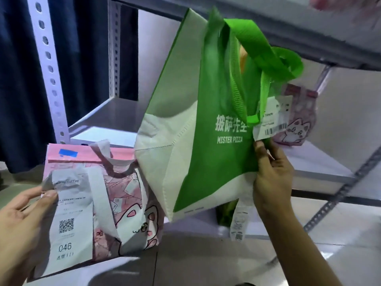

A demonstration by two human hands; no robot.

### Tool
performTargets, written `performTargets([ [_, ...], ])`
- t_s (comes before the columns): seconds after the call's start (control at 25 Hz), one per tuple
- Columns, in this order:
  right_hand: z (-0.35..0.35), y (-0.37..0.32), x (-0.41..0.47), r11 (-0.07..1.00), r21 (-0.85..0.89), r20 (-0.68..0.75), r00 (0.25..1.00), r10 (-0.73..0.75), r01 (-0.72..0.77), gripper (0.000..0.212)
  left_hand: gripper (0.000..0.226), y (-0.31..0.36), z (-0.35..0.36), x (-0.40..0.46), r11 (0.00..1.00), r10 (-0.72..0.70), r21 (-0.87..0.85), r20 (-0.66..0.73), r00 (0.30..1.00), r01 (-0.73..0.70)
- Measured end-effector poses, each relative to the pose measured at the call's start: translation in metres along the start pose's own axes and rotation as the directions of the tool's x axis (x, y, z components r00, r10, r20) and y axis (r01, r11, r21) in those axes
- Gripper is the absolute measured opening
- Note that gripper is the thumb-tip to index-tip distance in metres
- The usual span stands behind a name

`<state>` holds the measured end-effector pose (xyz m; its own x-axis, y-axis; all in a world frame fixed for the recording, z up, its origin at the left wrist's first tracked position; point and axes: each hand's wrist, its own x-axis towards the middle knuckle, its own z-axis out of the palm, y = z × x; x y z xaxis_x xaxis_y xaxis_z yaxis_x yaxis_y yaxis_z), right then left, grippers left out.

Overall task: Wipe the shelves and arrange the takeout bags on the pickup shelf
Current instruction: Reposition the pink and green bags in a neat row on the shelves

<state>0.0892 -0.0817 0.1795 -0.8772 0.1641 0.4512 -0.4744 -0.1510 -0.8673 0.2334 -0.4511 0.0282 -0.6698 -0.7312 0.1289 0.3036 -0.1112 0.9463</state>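
Note:
A green and white Mister Pizza takeout bag hangs tilted in the air in front of the shelf. My right hand pinches its lower right corner, just below a barcode receipt. My left hand holds a pink cat-print paper bag by its left side, thumb on the white receipt marked 046. A second pink cat-print bag stands on the shelf behind the green one, partly hidden.
White perforated shelf uprights rise at the left, with a dark blue curtain behind. An upper shelf board runs overhead. A diagonal metal brace crosses at the right. Another shelf surface lies below.

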Motion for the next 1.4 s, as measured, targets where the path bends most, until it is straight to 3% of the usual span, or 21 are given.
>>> performTargets([
  [0.2,-0.049,-0.001,0.009,1.000,-0.024,0.023,1.000,-0.001,0.002,0.023,0.011,0.008,0.031,-0.010,0.996,0.084,0.027,0.003,0.996,-0.084],
  [0.32,-0.085,-0.001,0.003,0.995,-0.099,0.006,1.000,-0.016,0.017,0.025,0.052,0.006,0.043,-0.015,0.998,0.061,-0.012,0.017,0.998,-0.061],
  [0.4,-0.109,0.001,-0.003,0.992,-0.125,-0.020,0.999,-0.031,0.028,0.026,0.060,0.000,0.049,-0.013,0.999,0.030,-0.016,0.036,0.999,-0.030],
  [0.6,-0.172,0.009,-0.023,0.981,-0.194,-0.164,0.986,-0.015,-0.018,0.020,0.027,-0.022,0.096,-0.026,1.000,-0.013,0.020,0.150,0.989,0.010],
  [0.72,-0.205,0.019,-0.040,0.974,-0.218,-0.227,0.974,0.015,-0.066,0.032,0.010,-0.036,0.127,-0.043,0.998,-0.054,0.045,0.161,0.985,0.047],
  [0.88,-0.228,0.046,-0.064,0.960,-0.255,-0.254,0.966,0.050,-0.117,0.029,0.008,-0.055,0.143,-0.044,0.993,-0.063,0.105,0.186,0.980,0.044],
  [1.08,-0.218,0.103,-0.080,0.956,-0.234,-0.186,0.973,0.137,-0.179,0.016,0.012,-0.071,0.129,-0.012,0.989,-0.007,0.145,0.170,0.985,-0.018],
  [1.2,-0.193,0.131,-0.084,0.950,-0.242,-0.072,0.980,0.185,-0.197,0.015,0.023,-0.069,0.121,0.007,0.983,0.033,0.171,0.195,0.980,-0.067],
  [1.4,-0.161,0.183,-0.093,0.916,-0.301,0.054,0.954,0.293,-0.265,0.016,0.017,-0.091,0.088,0.020,0.980,0.077,0.173,0.118,0.990,-0.097],
])
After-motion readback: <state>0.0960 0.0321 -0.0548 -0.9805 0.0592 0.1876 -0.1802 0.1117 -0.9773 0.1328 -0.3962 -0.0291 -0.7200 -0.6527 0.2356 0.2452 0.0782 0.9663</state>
